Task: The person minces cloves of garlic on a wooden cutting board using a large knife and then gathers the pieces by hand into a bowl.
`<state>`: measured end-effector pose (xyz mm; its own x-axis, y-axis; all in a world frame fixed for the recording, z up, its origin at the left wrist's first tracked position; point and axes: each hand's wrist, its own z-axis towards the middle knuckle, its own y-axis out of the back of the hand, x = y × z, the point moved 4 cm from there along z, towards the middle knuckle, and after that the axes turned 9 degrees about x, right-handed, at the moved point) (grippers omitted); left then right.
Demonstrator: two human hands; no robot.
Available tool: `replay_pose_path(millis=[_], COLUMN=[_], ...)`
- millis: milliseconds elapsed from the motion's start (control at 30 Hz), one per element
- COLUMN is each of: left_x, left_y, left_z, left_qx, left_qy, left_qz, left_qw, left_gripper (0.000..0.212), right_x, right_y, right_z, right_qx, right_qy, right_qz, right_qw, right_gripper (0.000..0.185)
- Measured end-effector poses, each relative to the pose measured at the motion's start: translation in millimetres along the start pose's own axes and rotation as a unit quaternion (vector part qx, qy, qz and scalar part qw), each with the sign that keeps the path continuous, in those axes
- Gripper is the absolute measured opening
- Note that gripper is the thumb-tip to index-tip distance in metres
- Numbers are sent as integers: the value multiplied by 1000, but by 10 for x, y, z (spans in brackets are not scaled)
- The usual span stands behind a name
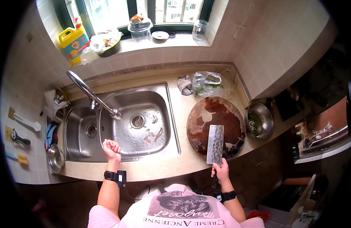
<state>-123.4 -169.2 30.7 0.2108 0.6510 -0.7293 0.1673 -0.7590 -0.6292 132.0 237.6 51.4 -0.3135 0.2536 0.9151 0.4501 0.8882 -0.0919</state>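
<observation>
My right hand (220, 171) grips the dark handle of a cleaver (216, 144), whose broad hammered blade is over the near part of a round wooden chopping board (211, 114). Wet, dark reddish-brown patches cover much of the board. My left hand (111, 149) has its fingers curled, with nothing visible in them, above the front rim of the double stainless-steel sink (175, 142). Vegetable scraps (157, 134) lie in the large basin, to the right of its drain (137, 121).
The chrome faucet (91, 94) reaches over the large basin. Behind the board are a plastic bag with greens (208, 84) and a cloth (185, 85). A metal colander (261, 121) holding chopped greens stands right of the board. A yellow jug (74, 42) stands on the windowsill.
</observation>
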Motion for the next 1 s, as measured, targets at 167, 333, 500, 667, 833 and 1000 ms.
replay_pose_path(millis=[167, 333, 500, 667, 833, 1000], left_x=[40, -52, -321, -322, -255, -235], left_y=[84, 153, 264, 220, 99, -40], left_z=[155, 250, 233, 120, -88, -223], left_qx=[8, 11, 20, 30, 15, 22], left_qy=[52, 66, 24, 10, 11, -3], left_qz=[-52, -94, -119, -145, -126, -99], left_qw=[997, 993, 992, 989, 992, 995], left_gripper=[42, 45, 47, 49, 48, 48], right_x=[240, 418, 671, 558, 428, 407], right_y=[-459, -342, -66, 284, 440, 425], right_z=[41, 137, 402, 694, 872, 967], right_qx=[-28, -129, -188, -198, -182, -138], right_qy=[33, 128, 215, 151, 132, 139], right_qz=[-52, -227, -484, -595, -621, -600], right_qw=[998, 957, 827, 764, 751, 776], right_gripper=[9, 19, 32, 39, 41, 37])
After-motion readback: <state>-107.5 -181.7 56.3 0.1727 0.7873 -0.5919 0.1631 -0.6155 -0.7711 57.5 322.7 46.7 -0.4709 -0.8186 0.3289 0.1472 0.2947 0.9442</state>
